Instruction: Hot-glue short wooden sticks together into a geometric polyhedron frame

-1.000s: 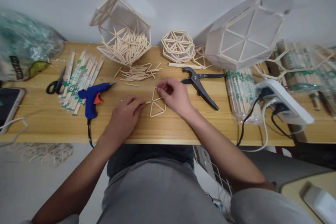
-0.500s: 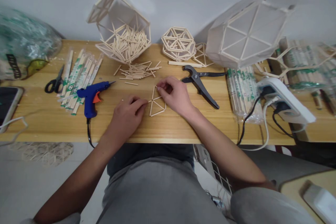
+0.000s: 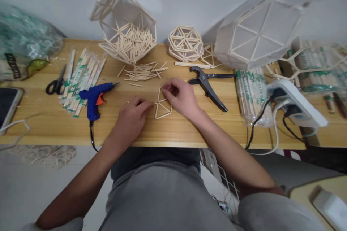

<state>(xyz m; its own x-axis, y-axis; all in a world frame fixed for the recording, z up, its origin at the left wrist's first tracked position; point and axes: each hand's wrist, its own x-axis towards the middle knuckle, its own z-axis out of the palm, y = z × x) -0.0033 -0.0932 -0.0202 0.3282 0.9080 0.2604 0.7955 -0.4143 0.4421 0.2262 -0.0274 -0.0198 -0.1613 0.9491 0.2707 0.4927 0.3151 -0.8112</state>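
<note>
A small frame of short wooden sticks (image 3: 163,115), with spokes meeting at a hub, lies flat on the table between my hands. At its left side my left hand (image 3: 132,115) is closed in a pinch, its fingertips on a short wooden stick (image 3: 155,103) that reaches the hub; most of that stick is covered. My right hand (image 3: 180,97) bends over the frame's upper right, thumb and fingers pinched at its top edge. What sits between those right fingertips is mostly hidden, and the palm covers part of the frame.
A blue glue gun (image 3: 93,97) lies left, near scissors (image 3: 56,85) and wrapped chopsticks (image 3: 81,83). Loose sticks (image 3: 143,72) lie beyond my hands, before a stick-filled lattice basket (image 3: 130,43). To the right are black pliers (image 3: 206,85), a lattice shade (image 3: 257,36) and a power strip (image 3: 296,103).
The view has shifted very slightly. Both hands stay at the small frame with the same pinched fingers; the left fingertips have edged slightly right.
</note>
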